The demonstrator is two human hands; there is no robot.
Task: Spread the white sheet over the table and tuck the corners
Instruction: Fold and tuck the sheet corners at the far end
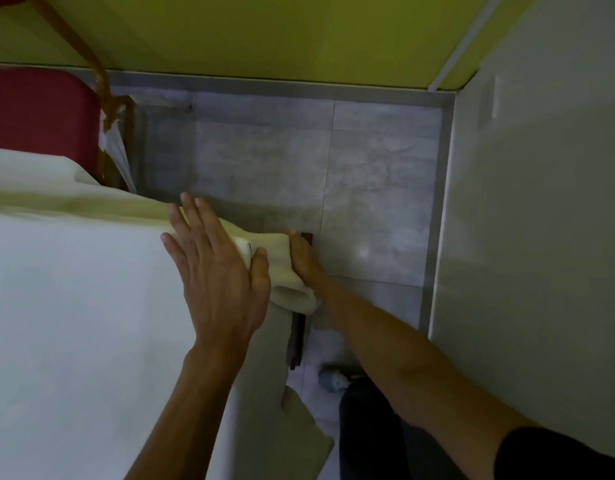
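Across the tabletop the white sheet [74, 306] lies spread and mostly smooth, draping over the corner above the grey tiled floor [368, 185], with a red chair [39, 116] beyond the far edge. At that corner the left hand [216, 271] lies flat on top, fingers straight, thumb against the bunched corner fold [282, 268], pinning the cloth. The right hand [304, 258] is lower, outside the corner, pressed to the fold's other side beside the dark wooden table frame [297, 341]. Its thumb is hidden, so whether it pinches cloth cannot be told. The fold sits between both hands, and the right hand, nearer the underside, looks better placed to push it under.
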